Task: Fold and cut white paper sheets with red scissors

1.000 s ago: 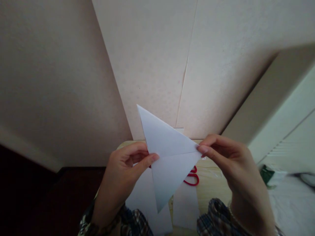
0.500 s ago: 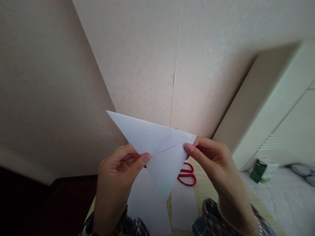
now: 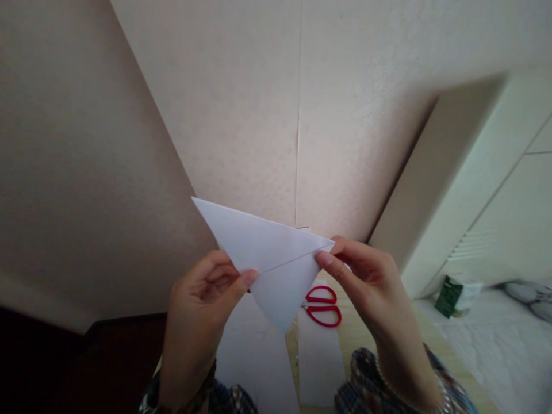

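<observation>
A white sheet of folded paper (image 3: pixel 259 236) is held up in the air between both hands. It has a pointed corner at the upper left, another at the right and a blunter one hanging down, with a fold edge running slantwise across it. My left hand (image 3: pixel 207 299) pinches its lower left edge between thumb and fingers. At the right corner, my right hand (image 3: pixel 366 282) grips it with the thumb in front and fingers behind. Red-handled scissors (image 3: pixel 323 307) lie below the paper, their blades mostly hidden by it.
White paper sheets (image 3: pixel 254 362) and a narrower white strip (image 3: pixel 319 362) rest on a light wooden table (image 3: pixel 351 328). Behind rises a pale wall (image 3: pixel 241 115). To the right are a white cabinet (image 3: pixel 466 172), a green and white box (image 3: pixel 451 296) and glasses (image 3: pixel 528 293).
The paper's lower corner has swung up and slightly left, and more of the scissors shows. Both hands keep their grip. The whole view has shifted a little.
</observation>
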`<state>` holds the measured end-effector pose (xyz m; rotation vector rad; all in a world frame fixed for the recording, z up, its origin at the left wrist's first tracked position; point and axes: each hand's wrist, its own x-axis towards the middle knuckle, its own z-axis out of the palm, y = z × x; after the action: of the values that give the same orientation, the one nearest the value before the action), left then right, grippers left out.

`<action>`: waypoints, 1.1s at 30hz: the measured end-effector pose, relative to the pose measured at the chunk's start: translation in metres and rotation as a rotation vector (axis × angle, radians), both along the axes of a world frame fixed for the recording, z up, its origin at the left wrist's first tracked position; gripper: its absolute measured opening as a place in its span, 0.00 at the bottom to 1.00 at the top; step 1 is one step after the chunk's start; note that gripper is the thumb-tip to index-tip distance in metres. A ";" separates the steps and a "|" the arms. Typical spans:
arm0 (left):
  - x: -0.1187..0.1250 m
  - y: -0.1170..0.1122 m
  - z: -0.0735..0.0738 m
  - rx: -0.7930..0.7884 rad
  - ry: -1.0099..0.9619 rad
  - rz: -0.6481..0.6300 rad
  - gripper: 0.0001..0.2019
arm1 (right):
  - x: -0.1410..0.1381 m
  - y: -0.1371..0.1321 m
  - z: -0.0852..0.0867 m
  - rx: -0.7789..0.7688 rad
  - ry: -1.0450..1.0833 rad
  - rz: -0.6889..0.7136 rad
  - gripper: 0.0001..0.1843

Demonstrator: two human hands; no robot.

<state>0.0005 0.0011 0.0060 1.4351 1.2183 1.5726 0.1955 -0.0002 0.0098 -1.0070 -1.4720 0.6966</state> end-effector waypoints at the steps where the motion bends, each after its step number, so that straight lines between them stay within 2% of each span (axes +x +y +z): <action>1: -0.001 0.001 0.000 -0.002 -0.004 -0.003 0.05 | 0.000 0.001 0.000 0.009 0.029 -0.012 0.12; 3: -0.003 0.002 -0.002 -0.018 0.000 -0.002 0.06 | -0.001 0.001 0.000 0.022 0.085 -0.029 0.08; 6: -0.006 0.005 -0.005 -0.065 0.009 -0.013 0.07 | 0.000 0.001 0.000 0.036 0.089 -0.031 0.09; 9: -0.009 0.009 -0.007 -0.029 -0.028 0.009 0.17 | 0.001 -0.002 0.002 0.077 -0.007 -0.096 0.11; 11: -0.011 0.011 -0.007 0.107 -0.002 0.114 0.27 | 0.001 -0.003 0.003 0.136 -0.112 -0.184 0.10; 13: -0.010 0.008 -0.004 0.289 0.155 0.330 0.34 | 0.002 -0.003 0.003 0.219 -0.239 -0.251 0.10; 15: -0.006 0.001 0.000 0.449 0.424 0.549 0.35 | 0.001 -0.002 0.002 0.325 -0.376 -0.237 0.10; 16: -0.002 -0.004 0.001 0.499 0.582 0.572 0.31 | 0.000 -0.002 0.002 0.376 -0.445 -0.206 0.10; 19: 0.013 -0.013 -0.001 0.577 0.842 0.404 0.09 | -0.004 -0.001 -0.002 0.483 -0.623 -0.106 0.12; 20: 0.017 -0.015 -0.002 0.635 0.824 0.395 0.03 | -0.006 -0.001 -0.003 0.498 -0.666 -0.086 0.13; 24: 0.026 -0.011 -0.008 0.593 0.832 0.306 0.06 | -0.009 0.000 -0.003 0.525 -0.756 -0.038 0.17; 29: 0.020 -0.007 -0.007 0.585 0.744 0.180 0.06 | -0.007 0.001 -0.001 0.549 -0.770 0.021 0.19; 33: 0.018 -0.007 -0.007 0.579 0.726 0.169 0.06 | -0.005 0.001 -0.001 0.543 -0.780 0.032 0.21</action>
<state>0.0188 -0.0055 -0.0005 2.4848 1.3479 1.6494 0.1909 0.0003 0.0083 -0.8507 -2.1908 -0.1329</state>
